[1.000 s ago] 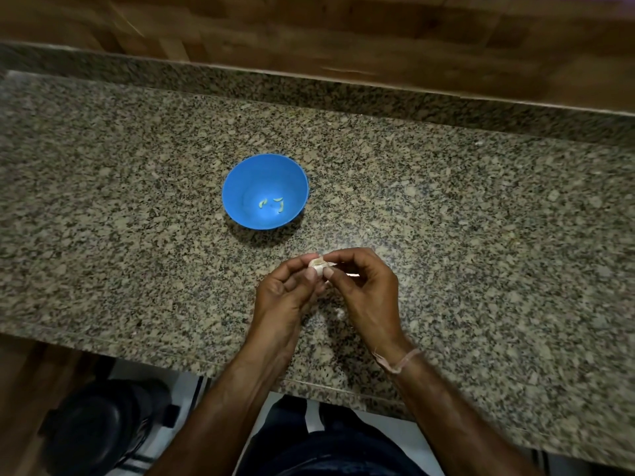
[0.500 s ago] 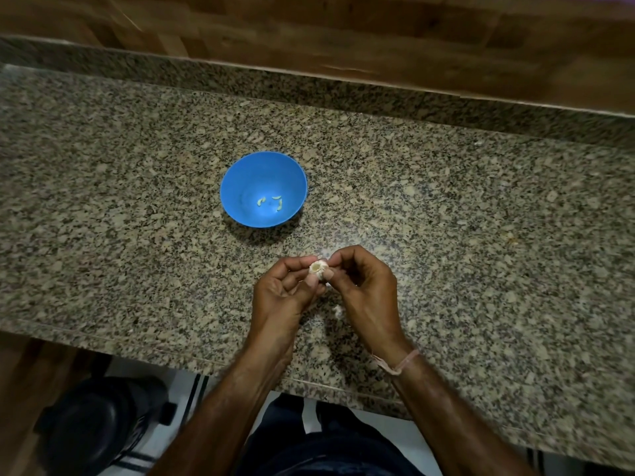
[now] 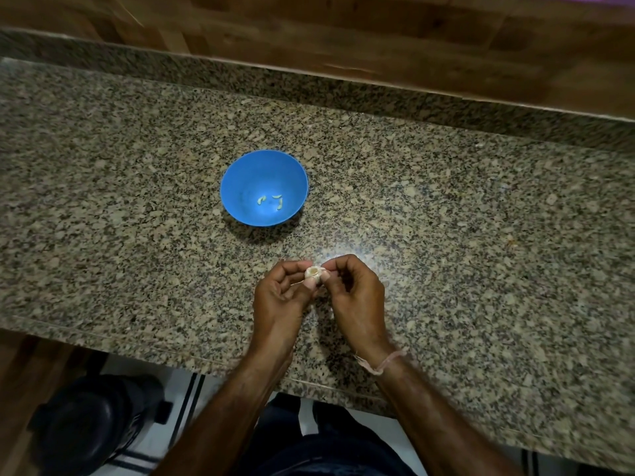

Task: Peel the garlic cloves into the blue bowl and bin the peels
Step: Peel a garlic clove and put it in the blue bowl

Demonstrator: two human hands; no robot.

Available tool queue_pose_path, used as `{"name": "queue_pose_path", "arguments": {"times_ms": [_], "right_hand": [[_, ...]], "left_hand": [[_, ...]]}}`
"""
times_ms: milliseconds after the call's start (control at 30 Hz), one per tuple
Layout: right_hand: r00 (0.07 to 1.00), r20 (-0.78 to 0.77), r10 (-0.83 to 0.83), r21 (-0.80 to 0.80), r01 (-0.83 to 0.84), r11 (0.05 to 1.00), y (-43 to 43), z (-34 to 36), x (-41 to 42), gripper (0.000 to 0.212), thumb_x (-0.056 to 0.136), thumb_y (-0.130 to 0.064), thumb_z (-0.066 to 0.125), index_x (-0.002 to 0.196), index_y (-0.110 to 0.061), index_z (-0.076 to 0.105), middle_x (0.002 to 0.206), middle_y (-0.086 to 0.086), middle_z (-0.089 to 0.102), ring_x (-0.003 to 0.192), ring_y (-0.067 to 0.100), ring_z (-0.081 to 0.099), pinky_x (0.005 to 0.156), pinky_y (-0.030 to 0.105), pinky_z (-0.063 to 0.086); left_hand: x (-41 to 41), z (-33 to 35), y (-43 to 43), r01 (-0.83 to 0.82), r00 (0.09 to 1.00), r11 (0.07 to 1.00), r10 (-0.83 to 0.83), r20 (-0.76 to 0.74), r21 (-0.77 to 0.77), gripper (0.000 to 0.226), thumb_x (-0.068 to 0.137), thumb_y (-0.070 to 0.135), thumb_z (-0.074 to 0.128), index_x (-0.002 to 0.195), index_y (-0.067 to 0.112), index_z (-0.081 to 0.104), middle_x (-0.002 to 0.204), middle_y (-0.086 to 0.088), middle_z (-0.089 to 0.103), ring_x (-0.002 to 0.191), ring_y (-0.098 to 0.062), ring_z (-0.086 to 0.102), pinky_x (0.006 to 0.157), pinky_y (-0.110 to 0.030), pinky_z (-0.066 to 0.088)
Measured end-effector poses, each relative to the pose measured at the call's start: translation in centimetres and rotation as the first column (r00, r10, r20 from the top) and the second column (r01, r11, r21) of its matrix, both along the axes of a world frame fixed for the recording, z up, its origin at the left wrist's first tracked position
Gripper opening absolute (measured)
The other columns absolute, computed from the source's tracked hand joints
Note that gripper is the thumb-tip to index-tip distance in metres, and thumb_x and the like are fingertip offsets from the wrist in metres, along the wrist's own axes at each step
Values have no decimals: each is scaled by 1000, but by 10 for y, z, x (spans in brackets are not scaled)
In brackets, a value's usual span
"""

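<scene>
Garlic (image 3: 313, 272) held between both hands, just over the counter (image 3: 464, 235), near the bowl (image 3: 240, 166).
It looks small, light and firm, with dry papery skin that probably tears easily and may slip. The left hand (image 3: 281, 300) pinches it with curled fingers. The right hand (image 3: 357, 297) is also curled and nips its other side, so I would pull the skin from the root end. Two cloves (image 3: 279, 202) lie in the bowl; a dark bin (image 3: 86, 424) stands below.

I log a speckled granite countertop (image 3: 481, 235), a raised granite back edge (image 3: 309, 87), wooden panelling (image 3: 343, 29) behind it, and pale flooring (image 3: 220, 389) below.
</scene>
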State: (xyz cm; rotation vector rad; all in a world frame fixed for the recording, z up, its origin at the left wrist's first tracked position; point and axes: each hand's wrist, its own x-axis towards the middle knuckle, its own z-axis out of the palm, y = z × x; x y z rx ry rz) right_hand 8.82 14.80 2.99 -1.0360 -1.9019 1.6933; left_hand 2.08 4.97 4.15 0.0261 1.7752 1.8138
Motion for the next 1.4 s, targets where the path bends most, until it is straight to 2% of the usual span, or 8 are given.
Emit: {"name": "queue_pose_path", "arguments": {"times_ms": [133,267,433,667,933,1167,1300,1400], "right_hand": [[999,24,22,50,-24,998,-1,-9,-1,7,99,-12,69,97,-18,68,89,-6,72,84,13,71,70,26,59],[990,120,77,92,-89,992,9,-24,13,6,96,-16,74,92,-17,71,83,-7,73,76,5,68,65,18,54],[915,351,199,294,-309,904,9,-50,22,15,98,-22,68,84,-24,64,78,-10,68,73,9,63,67,36,54],[869,441,224,492,-443,749,5,-58,22,19,101,-21,61,83,-19,55,80,-3,55,76,17,47,65,34,37],[871,451,196,519,-435,736,0,-54,21,19,97,-15,64,82,-18,54,79,-4,53,76,18,47,64,33,32],[877,465,125,543,-394,741,-9,-51,16,19,95,-9,62,79,-16,53,75,1,55,73,20,46,62,33,30],[888,452,85,428,-299,853,-9,-50,11,19,94,-11,66,77,-15,59,73,-1,62,70,19,56,61,35,45],[951,295,92,73,-118,990,-7,-44,14,6,92,-8,75,86,-9,76,80,5,77,76,21,74,76,40,63]], "left_hand": [[-3,-5,1,27,999,999,-28,-21,-45,25,97,3,67,119,12,71,111,-3,78,101,-15,75,85,-26,60],[-21,-25,-4,28,935,933,-151,-320,-360,23,94,10,73,113,23,73,100,5,74,85,-5,68,69,-11,50],[-42,-52,-5,18,803,805,-365,-472,-593,29,89,9,77,116,17,70,111,-1,64,91,-10,59,71,-2,39],[-17,-69,-26,-55,817,799,-309,-487,-598,60,85,18,84,130,21,45,124,1,47,110,-20,55,87,-40,56],[-12,-71,-32,-14,802,776,-368,-471,-631,38,85,17,82,106,24,51,110,7,49,107,-17,47,84,-38,48],[-15,-71,-38,40,755,760,-448,-478,-649,28,88,16,78,105,23,56,105,9,48,107,-16,42,83,-30,37],[-15,-65,-38,150,801,789,-450,-395,-596,18,90,16,77,104,22,66,99,8,57,99,-14,53,78,-24,40],[-16,-54,-30,213,902,859,-356,-245,-466,3,97,24,70,99,23,71,94,7,70,91,-12,67,70,-20,49]]}}
